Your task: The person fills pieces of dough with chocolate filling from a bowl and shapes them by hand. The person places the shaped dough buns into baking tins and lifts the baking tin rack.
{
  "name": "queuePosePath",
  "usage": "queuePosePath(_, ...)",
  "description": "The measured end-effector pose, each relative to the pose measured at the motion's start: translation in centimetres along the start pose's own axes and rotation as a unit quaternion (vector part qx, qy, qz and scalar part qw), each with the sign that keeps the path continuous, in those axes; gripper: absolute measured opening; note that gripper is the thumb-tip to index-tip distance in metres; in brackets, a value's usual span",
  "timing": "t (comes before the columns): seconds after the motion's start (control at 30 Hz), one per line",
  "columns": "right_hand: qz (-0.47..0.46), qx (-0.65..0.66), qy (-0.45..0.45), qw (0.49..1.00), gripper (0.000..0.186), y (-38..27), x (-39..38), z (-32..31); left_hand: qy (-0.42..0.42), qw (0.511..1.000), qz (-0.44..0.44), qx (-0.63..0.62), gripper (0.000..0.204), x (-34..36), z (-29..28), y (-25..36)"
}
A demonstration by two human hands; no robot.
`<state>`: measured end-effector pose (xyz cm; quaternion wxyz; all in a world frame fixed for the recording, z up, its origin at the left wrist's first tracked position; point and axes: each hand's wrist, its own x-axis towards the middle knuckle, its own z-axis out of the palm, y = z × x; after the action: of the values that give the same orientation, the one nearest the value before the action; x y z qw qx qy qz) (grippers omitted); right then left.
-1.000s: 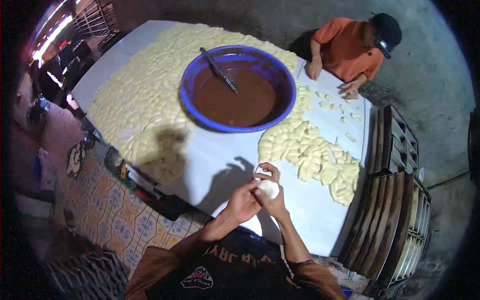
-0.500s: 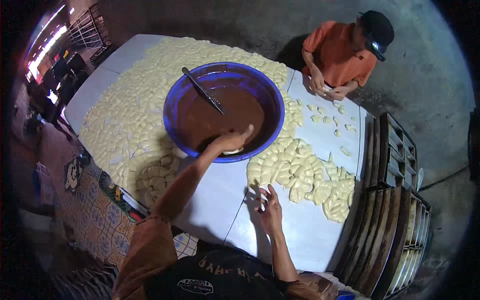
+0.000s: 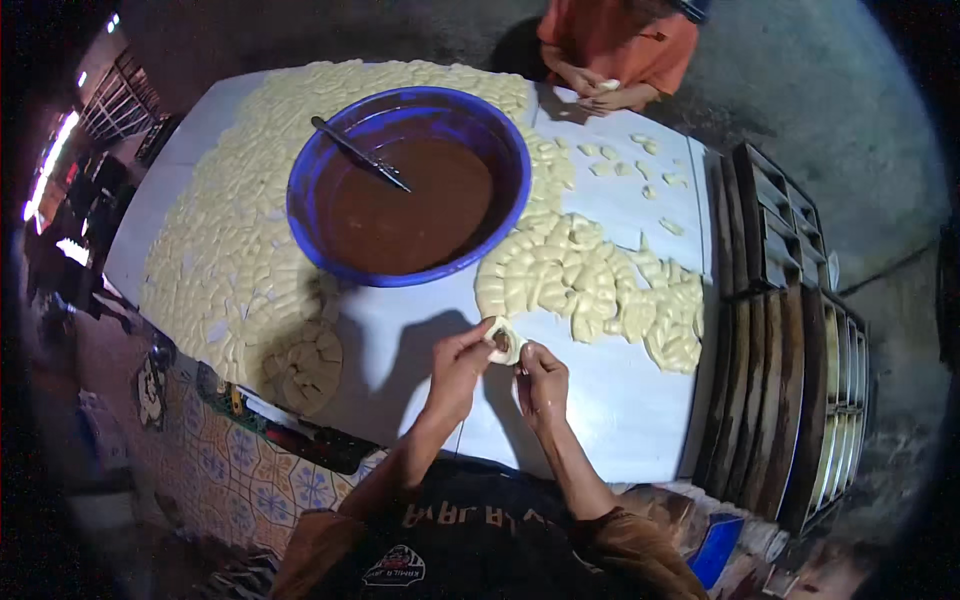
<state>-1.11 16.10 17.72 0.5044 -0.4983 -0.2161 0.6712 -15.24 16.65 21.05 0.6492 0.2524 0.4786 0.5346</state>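
A small pale dough piece (image 3: 513, 350) with a dab of brown filling is pinched between my two hands above the white table (image 3: 600, 420). My left hand (image 3: 458, 372) grips its left side, and my right hand (image 3: 545, 382) has the right edge between thumb and fingers. Beyond my hands stands a blue basin (image 3: 410, 278) of brown filling (image 3: 410, 220), a dark spatula-like tool (image 3: 360, 154) leaning over its far left rim. Shaped dough pieces (image 3: 560, 270) lie crowded together to the right of the basin.
Many more dough pieces (image 3: 225, 240) cover the table's left and far side. Across the table, a person in an orange shirt (image 3: 625, 45) handles dough, with loose pieces (image 3: 640, 165) nearby. Stacked trays (image 3: 770, 390) stand along the right edge.
My left hand has come out of the basin toward me with the dough piece. My right hand, open before, has closed on its other side. The view has shifted.
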Motion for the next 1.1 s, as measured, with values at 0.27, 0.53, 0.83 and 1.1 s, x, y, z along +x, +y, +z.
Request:
queuePosePath(0.27, -0.424, -0.36, -0.095, 0.825, 0.038, -1.5, -6.3, -7.8, -0.143, 0.931, 0.132, 0.31, 0.037, -5.7, 3.6, -6.2)
queuePosePath(0.53, -0.448, -0.355, -0.068, 0.818, 0.019, -4.0, -9.9, -13.1, -0.137, 0.961, 0.108, 0.213, 0.015, -7.5, 8.4, -9.7)
queuePosePath(0.83, -0.286, -0.193, 0.022, 0.938, 0.016, -1.3, -8.8, -17.3, -0.128, 0.96, 0.131, 0.21, 0.011, -9.0, 9.7, -14.5)
queuePosePath(1.1, -0.323, -0.262, -0.037, 0.909, 0.012, -1.7, -9.1, -16.6, -0.144, 0.957, 0.135, 0.212, 0.013, -9.3, 8.3, -14.2)
